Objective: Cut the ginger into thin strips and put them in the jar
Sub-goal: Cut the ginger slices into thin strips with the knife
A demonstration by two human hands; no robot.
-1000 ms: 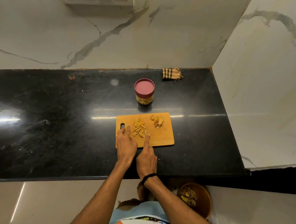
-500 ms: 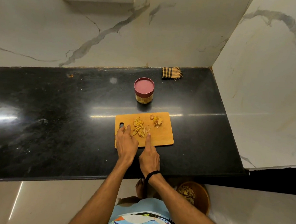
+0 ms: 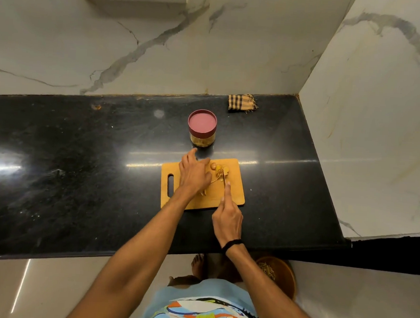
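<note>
Behind the flat wooden board [image 3: 235, 188], the glass jar [image 3: 201, 140] under a round maroon lid [image 3: 202, 122] holds yellowish bits. Ginger [image 3: 220, 170] lies on the board. The left hand [image 3: 193, 173] hovers with its fingers spread; the right hand [image 3: 227, 217] grips a thin knife [image 3: 223, 179].

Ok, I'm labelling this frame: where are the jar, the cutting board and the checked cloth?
jar [image 3: 202, 120]: head view, middle of its red lid.
cutting board [image 3: 237, 180]: head view, bare right part.
checked cloth [image 3: 241, 102]: head view, its middle.
</note>
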